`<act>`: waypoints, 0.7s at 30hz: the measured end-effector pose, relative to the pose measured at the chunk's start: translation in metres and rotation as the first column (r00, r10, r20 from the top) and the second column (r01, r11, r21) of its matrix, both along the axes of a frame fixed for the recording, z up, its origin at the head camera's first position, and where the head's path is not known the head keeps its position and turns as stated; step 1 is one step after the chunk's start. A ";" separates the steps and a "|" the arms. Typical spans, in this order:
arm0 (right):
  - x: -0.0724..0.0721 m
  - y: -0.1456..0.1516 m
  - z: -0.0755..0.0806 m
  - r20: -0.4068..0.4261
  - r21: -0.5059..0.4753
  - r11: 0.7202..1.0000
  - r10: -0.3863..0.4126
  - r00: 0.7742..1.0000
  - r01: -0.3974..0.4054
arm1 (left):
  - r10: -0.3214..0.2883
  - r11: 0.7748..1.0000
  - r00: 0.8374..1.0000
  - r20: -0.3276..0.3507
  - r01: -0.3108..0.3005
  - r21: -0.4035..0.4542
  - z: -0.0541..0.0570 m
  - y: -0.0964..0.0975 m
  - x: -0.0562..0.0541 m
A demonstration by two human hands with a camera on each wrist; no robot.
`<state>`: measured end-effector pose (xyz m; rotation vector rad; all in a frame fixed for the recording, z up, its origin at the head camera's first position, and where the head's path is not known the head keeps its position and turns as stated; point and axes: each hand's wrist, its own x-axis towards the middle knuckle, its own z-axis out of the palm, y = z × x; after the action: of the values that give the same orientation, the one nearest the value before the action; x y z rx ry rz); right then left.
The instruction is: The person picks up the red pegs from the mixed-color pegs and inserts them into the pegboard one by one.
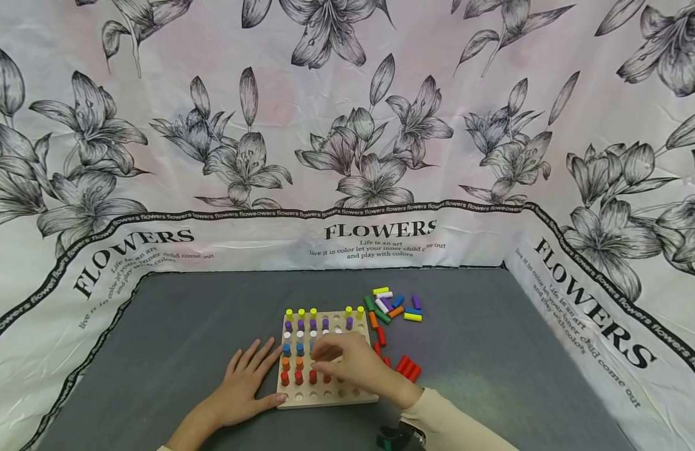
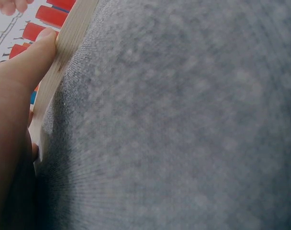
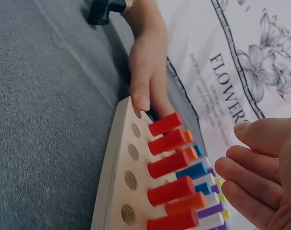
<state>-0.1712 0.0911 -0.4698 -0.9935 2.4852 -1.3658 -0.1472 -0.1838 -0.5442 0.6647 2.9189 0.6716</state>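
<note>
A pale wooden pegboard (image 1: 327, 401) carries rows of yellow, purple, white, blue, orange and red pegs; bare holes line its front row. My left hand (image 1: 243, 385) lies spread beside its left side, thumb resting on the front left corner. In the left wrist view that thumb (image 2: 38, 50) presses against the board's edge near the red pegs (image 2: 52, 17). Over the board's middle hovers my right hand (image 1: 353, 363), hiding some pegs. In the right wrist view, the thumb and loosely bent fingers (image 3: 251, 165) stand apart with nothing between them, beside the red pegs (image 3: 172, 191).
Loose pegs of several colours (image 1: 395, 308) lie scattered behind and right of the board. A group of red pegs (image 1: 408, 368) lies close together at its right. The grey table (image 1: 483, 376) meets a flower-printed cloth (image 1: 375, 244) at the back and sides.
</note>
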 end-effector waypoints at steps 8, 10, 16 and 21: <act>-0.001 0.019 0.009 -0.014 -0.009 0.996 -0.085 0.996 0.084 | -0.002 1.000 1.000 -0.004 0.002 -0.003 -0.003 0.000 -0.001; -0.002 0.025 0.011 -0.014 -0.016 0.994 -0.108 0.994 0.108 | -0.002 1.000 1.000 -0.007 0.002 -0.003 -0.004 0.000 -0.001; -0.009 0.044 0.012 -0.001 -0.033 0.981 -0.189 0.982 0.189 | 0.003 1.000 1.000 -0.006 -0.003 0.000 -0.006 -0.001 -0.002; -0.014 0.060 0.010 -0.006 -0.031 0.969 -0.247 0.969 0.246 | 0.004 1.000 1.000 0.008 -0.004 -0.006 -0.005 0.000 -0.003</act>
<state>-0.1855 0.1509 -0.4600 -0.7154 2.6763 -1.4714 -0.1502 -0.1842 -0.5490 0.6546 2.9145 0.6641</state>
